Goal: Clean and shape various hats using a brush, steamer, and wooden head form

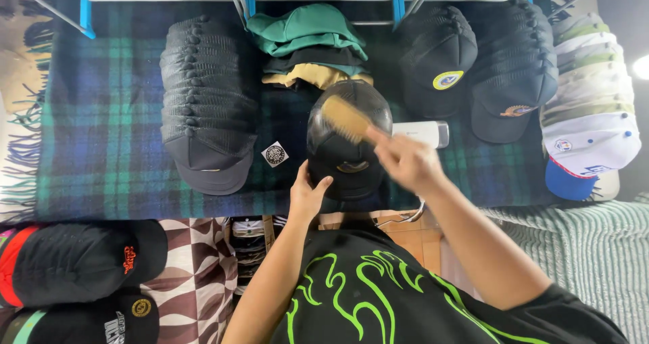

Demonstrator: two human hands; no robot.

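Observation:
A black mesh cap [348,141] sits upright in the middle of a green and blue plaid blanket [101,134]. My left hand [307,195] grips the cap's brim from below. My right hand [405,160] holds the handle of a wooden brush [345,117], whose head lies across the crown of the cap.
A long stack of black caps [206,100] lies to the left, and folded green and tan caps [311,43] behind. More black caps [473,66] and a stack of white caps [591,107] lie to the right. A white box [422,133] and a round sticker [274,154] rest beside the cap. Caps [74,259] sit at lower left.

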